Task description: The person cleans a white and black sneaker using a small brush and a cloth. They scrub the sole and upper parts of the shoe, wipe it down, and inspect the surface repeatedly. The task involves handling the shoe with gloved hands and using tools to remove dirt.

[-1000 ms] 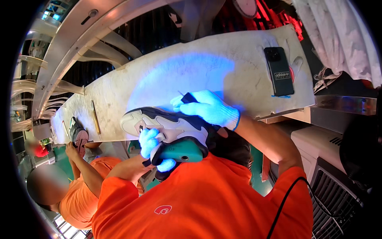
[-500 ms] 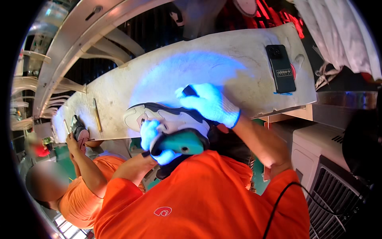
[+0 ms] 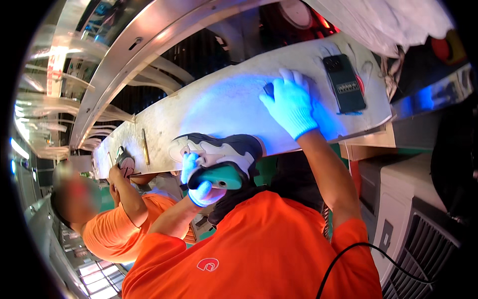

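Note:
My left hand [image 3: 201,193], in a white glove tinted blue by the light, grips a white, grey and black sneaker [image 3: 219,152] around its collar. A teal shoe last [image 3: 221,178] fills the sneaker's opening, which faces me, and the toe points left. The sneaker lies on its side at the table's near edge. My right hand [image 3: 293,107], also gloved, is out over the table, apart from the sneaker. Between its thumb and fingers it pinches a small dark block [image 3: 269,89], whose kind I cannot make out.
On the pale table [image 3: 219,109] a dark phone [image 3: 344,84] lies at the right. A thin yellowish-handled tool [image 3: 145,149] lies left. A co-worker [image 3: 117,226] beside me handles another shoe [image 3: 126,164]. A metal rail [image 3: 107,65] runs behind; a white machine [image 3: 398,199] stands right.
My right hand has moved off the sneaker, away from me and to the right over the table, with the dark block in it. My left hand still holds the sneaker. The view has shifted.

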Tool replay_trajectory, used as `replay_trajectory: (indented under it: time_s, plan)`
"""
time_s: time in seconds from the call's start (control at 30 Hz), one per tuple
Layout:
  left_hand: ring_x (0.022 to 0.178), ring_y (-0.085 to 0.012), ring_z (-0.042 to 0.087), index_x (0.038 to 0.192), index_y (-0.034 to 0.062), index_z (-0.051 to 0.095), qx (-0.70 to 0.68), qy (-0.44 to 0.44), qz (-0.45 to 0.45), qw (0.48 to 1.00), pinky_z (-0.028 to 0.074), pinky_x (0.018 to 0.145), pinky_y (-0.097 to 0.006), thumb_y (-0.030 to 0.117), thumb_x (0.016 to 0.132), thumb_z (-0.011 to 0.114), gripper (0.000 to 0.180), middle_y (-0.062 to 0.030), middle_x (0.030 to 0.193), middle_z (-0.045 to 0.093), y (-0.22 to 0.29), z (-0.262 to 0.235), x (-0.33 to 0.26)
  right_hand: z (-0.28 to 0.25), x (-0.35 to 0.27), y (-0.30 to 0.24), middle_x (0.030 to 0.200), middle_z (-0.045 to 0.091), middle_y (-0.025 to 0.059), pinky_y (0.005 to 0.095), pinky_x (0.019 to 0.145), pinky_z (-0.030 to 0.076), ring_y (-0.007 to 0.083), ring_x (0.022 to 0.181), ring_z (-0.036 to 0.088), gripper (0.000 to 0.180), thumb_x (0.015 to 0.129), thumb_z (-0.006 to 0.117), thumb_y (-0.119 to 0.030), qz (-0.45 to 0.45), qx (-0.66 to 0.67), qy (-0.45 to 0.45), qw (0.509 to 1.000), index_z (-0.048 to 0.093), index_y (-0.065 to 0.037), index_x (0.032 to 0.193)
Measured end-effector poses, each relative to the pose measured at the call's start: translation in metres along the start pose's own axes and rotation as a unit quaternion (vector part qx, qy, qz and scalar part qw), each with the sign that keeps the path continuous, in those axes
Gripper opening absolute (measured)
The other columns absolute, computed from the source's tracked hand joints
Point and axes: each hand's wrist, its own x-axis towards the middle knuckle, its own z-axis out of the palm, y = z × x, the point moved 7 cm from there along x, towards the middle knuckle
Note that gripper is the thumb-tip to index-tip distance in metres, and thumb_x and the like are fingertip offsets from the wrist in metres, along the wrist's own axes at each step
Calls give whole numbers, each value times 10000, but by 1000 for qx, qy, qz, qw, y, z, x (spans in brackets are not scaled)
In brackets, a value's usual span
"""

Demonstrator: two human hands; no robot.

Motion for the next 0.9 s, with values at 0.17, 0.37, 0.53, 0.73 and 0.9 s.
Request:
replay_trajectory:
  time_s: [0.17, 0.37, 0.53, 0.73, 0.9]
  plan:
    - [908, -415, 637, 1125, 299, 729, 158, 140, 266, 941, 423, 746, -498, 182, 732, 921, 452, -166, 1183, 673, 80, 14, 31, 1, -56, -38, 1277, 783, 187, 441, 1035, 589, 303, 1169, 755, 413, 1014, 822, -272, 25, 371, -57, 927, 769, 31, 1289]
    - [835, -365, 641, 1291, 21, 711, 97, 179, 313, 928, 421, 747, -499, 411, 819, 803, 619, -215, 1149, 711, 82, 20, 34, 45, -70, -71, 1282, 821, 198, 346, 1013, 585, 210, 1156, 759, 411, 1056, 757, -218, 16, 413, -366, 834, 771, 47, 1370]
    - [915, -361, 659, 1286, -17, 679, 28, 245, 298, 922, 448, 829, -522, 476, 863, 759, 654, -192, 1008, 659, 63, 28, 26, 42, -65, -91, 1193, 810, 117, 316, 986, 563, 165, 1065, 717, 379, 1027, 713, -126, 69, 413, -418, 806, 763, 66, 1351]
    - [1251, -477, 680, 1101, 270, 816, 141, 83, 220, 962, 554, 997, -652, 102, 683, 921, 462, -232, 1369, 661, 107, 11, 72, 23, -90, -53, 1380, 766, 198, 382, 1123, 544, 238, 1296, 714, 604, 1056, 784, -391, 62, 473, -137, 868, 715, 85, 1421]
    - [1172, -524, 672, 1452, 135, 699, 194, 69, 80, 975, 573, 976, -574, 144, 674, 953, 818, -302, 1432, 632, 108, 10, 134, 13, -111, -76, 1648, 558, 202, 469, 1260, 467, 314, 1527, 545, 1244, 768, 1044, -448, -17, 565, -131, 814, 389, 30, 1711]
